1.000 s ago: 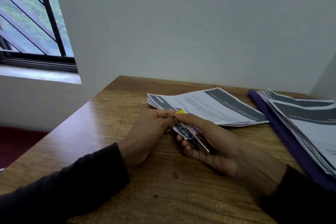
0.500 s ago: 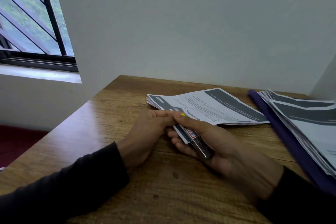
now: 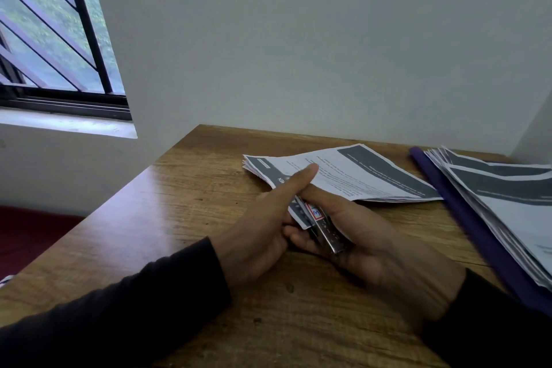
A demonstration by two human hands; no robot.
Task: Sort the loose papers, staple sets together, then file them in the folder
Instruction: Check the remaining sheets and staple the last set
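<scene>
Here the right hand (image 3: pixel 367 236) is curled around a small metal stapler (image 3: pixel 324 227), thumb laid along its top and fingers wrapped beneath, with the stapler's mouth closed over the near corner of a paper set (image 3: pixel 343 173). The left hand (image 3: pixel 265 227) meets it from the other side: its thumb stretches straight out over the top sheet of the set, and its fingers tuck under the same corner, so the corner is pinched between thumb and fingers. The two hands touch each other at the corner. The set lies fanned slightly on the wooden table (image 3: pixel 167 218), printed with dark grey header bands, its far end resting flat. Well to the right, a purple folder (image 3: pixel 466 218) lies open with another stack of papers (image 3: pixel 507 206) on it; both run off the right edge of the view. The stapler's front end is hidden between the hands and the sheets, so whether it has bitten through the paper cannot be told. The print on the pages is too small to read. Dark sleeves cover both wrists.
</scene>
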